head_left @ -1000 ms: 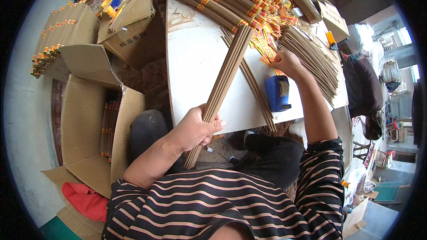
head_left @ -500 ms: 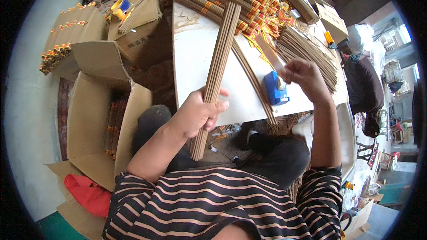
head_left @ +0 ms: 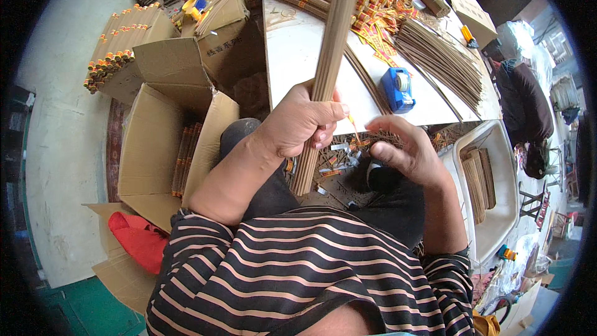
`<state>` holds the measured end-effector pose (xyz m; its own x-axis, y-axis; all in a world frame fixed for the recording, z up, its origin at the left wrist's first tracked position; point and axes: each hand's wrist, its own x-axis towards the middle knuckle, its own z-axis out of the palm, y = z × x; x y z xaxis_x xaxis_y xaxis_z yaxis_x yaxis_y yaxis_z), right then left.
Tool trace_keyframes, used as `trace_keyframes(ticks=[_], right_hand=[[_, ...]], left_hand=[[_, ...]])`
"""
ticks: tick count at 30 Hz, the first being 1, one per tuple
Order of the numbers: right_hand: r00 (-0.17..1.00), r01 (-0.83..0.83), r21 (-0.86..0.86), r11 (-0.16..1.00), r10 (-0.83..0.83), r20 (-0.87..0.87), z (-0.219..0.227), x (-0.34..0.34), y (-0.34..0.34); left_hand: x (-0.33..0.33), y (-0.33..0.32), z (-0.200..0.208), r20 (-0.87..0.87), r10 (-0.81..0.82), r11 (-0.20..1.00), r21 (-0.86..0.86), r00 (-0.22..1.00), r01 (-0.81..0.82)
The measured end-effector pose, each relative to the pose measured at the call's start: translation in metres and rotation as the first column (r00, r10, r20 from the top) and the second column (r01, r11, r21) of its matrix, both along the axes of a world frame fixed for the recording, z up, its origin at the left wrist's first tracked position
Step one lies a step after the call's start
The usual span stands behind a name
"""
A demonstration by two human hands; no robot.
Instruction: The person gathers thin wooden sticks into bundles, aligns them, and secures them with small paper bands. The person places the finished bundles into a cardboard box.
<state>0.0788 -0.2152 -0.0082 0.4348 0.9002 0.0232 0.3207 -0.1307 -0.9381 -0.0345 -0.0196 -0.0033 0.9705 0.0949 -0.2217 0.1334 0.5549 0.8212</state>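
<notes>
My left hand (head_left: pixel 301 118) is closed around an upright, slightly tilted bundle of thin brown incense sticks (head_left: pixel 334 37), whose top leans to the right. A narrow orange paper strip (head_left: pixel 352 124) sticks out beside the left thumb; where its other end goes is hidden by the fingers. Just right of that strip, my right hand (head_left: pixel 407 149) is open, thumb and fingers apart, with nothing visible between them. Behind it on the white table (head_left: pixel 298 56) stands a blue tape dispenser (head_left: pixel 398 90), apart from both hands.
Loose incense sticks (head_left: pixel 441 62) and banded bundles (head_left: pixel 305 0) lie on the table, with red-yellow paper strips (head_left: pixel 379 43) between them. An open cardboard box (head_left: pixel 146 149) holding bundles stands left. A white tub (head_left: pixel 507 211) with sticks is at right. Scraps litter the floor below.
My right hand has come down and left toward the bundle, and its pinch on a thin strip has opened. A strip now shows beside my left thumb. The view has shifted.
</notes>
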Motion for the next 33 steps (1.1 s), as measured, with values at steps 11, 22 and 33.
trace_keyframes(ticks=[11, 22, 33], right_hand=[[0.651, 0.049, 0.031, 0.998, -0.008, -0.759, -0.012, -0.035, 0.009], [0.824, 0.300, -0.032, 0.953, -0.276, -0.495, -0.021, -0.091, 0.013], [0.861, 0.328, -0.048, 0.943, -0.320, -0.394, -0.028, -0.096, 0.021]], left_hand=[[-0.045, -0.018, 0.020, -0.095, -0.108, 0.932, 0.338, 0.990, 0.135], [-0.070, -0.037, -0.020, -0.322, -0.138, 0.920, 0.309, 0.937, 0.241], [-0.065, -0.039, -0.029, -0.361, -0.142, 0.948, 0.217, 0.922, 0.231]])
